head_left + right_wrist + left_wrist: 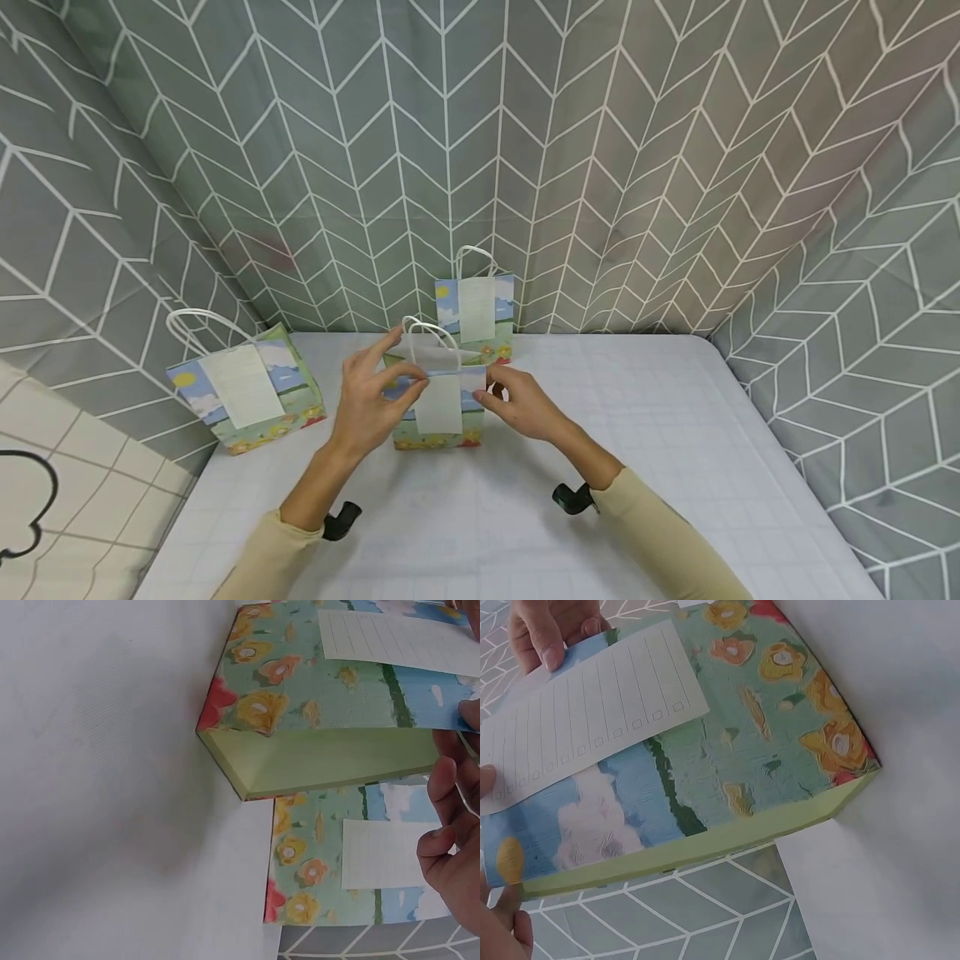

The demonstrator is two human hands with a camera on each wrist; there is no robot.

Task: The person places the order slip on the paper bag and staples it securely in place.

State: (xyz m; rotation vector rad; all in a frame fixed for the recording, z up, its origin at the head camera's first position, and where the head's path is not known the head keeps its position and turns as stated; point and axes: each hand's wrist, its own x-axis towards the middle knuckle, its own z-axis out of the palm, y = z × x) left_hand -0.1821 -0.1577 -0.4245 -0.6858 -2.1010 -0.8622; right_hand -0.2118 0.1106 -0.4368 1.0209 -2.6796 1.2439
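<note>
A paper gift bag (406, 436) painted with sky, grass and flowers stands upright in the middle, a white lined note (438, 408) across its front. At the note's top edge, by the rim, my left hand (367, 396) pinches with thumb and forefinger; its other fingers reach back along the bag's left side. My right hand (528, 407) pinches the bag's upper right edge, thumb on the front. In the right wrist view the bag's green side panel (315, 761) is folded inward. Two white twisted handles (442, 332) rise from the top.
Another painted bag with a note (477, 310) stands behind, against the patterned curtain (600, 167). A third bag (243, 383) leans at the left edge of the white table (637, 433). Black wrist cameras (572, 498) hang beneath both forearms.
</note>
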